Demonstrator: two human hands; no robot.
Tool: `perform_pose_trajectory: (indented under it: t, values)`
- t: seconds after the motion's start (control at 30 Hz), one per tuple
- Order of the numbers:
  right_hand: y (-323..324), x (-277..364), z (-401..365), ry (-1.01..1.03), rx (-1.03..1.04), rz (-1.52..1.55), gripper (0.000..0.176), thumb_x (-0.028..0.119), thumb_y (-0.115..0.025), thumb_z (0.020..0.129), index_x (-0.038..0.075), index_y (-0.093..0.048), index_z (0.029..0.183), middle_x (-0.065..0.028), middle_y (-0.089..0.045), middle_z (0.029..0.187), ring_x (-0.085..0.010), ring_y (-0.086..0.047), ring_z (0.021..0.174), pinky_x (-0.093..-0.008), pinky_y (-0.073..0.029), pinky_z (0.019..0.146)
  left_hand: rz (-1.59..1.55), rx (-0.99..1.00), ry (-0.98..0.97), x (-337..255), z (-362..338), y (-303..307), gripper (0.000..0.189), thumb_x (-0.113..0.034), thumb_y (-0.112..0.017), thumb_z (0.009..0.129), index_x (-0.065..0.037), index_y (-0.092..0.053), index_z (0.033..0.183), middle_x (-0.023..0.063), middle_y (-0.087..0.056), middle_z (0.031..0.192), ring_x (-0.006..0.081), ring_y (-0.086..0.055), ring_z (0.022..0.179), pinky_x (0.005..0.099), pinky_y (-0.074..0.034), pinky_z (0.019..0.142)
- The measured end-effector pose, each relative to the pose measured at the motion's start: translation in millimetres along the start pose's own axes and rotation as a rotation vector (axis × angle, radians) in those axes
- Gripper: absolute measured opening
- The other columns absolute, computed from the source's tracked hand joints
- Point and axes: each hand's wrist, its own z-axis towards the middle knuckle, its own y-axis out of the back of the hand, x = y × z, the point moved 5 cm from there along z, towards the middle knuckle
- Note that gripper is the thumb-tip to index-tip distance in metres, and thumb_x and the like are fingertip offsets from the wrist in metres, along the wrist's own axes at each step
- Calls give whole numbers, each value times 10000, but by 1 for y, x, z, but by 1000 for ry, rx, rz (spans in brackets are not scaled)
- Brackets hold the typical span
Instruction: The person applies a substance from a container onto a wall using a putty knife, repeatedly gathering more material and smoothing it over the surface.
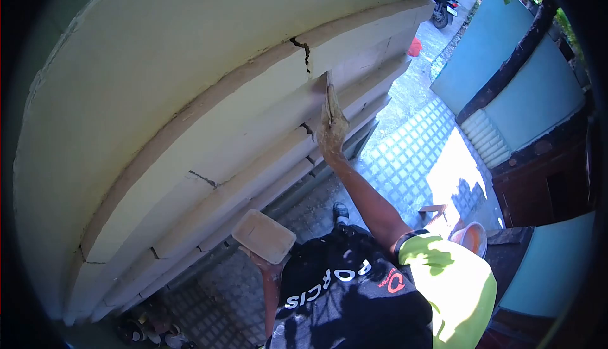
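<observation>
Cracked wall, right hand clamped on putty knife at crack, left hand gripping board, orange tub, contents unseen

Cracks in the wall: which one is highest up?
The dark jagged crack in the top ledge, just left of the scraper in the right hand. The other cracks sit lower.

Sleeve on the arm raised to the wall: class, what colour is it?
Bright yellow-green sleeve, with a dark cuff; the head view shows it best.
</observation>
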Motion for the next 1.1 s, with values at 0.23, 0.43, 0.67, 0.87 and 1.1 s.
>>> perform_pose_trajectory:
  t: [0.23,0.43,0.67,0.87,1.1]
  values:
    - [-22,24,-71,207,381,165,465,-93,-450,898,-54,-535,1354,-238,-542,1392,-332,-537,1295,-340,-416,1069,-26,7,47,13,0,16,878,-794,-187,897,-167,-318,1497,98,-522,1391,325,-585,1210,536,-521,976]
    - [33,18,-12,12,-66,103,414,-4,-458,947,-59,-535,1350,-225,-585,1349,-287,-581,1252,-334,-449,1031,-29,-41,68,9,-2,16,880,-793,-180,899,-161,-328,1493,96,-518,1399,327,-583,1215,541,-518,977]
    - [-23,17,-48,-85,351,115,412,54,-501,995,-18,-499,1401,-157,-592,1370,-164,-600,1098,-270,-438,934,-23,17,27,10,-3,19,866,-783,-182,908,-158,-338,1488,99,-527,1394,325,-589,1207,534,-515,984]
    - [2,30,-62,269,254,650,417,3,-471,976,-76,-489,1384,-186,-538,1417,-244,-520,1297,-321,-383,1076,-156,-69,111,26,-1,38,802,-747,-242,939,-150,-377,1457,101,-556,1342,308,-604,1177,512,-534,962]
    - [-12,13,-14,40,138,287,448,-30,-489,939,-66,-495,1386,-176,-537,1425,-224,-506,1319,-310,-403,1061,-197,-58,141,26,-8,32,860,-799,-227,900,-160,-390,1451,99,-567,1329,313,-612,1163,527,-537,945]
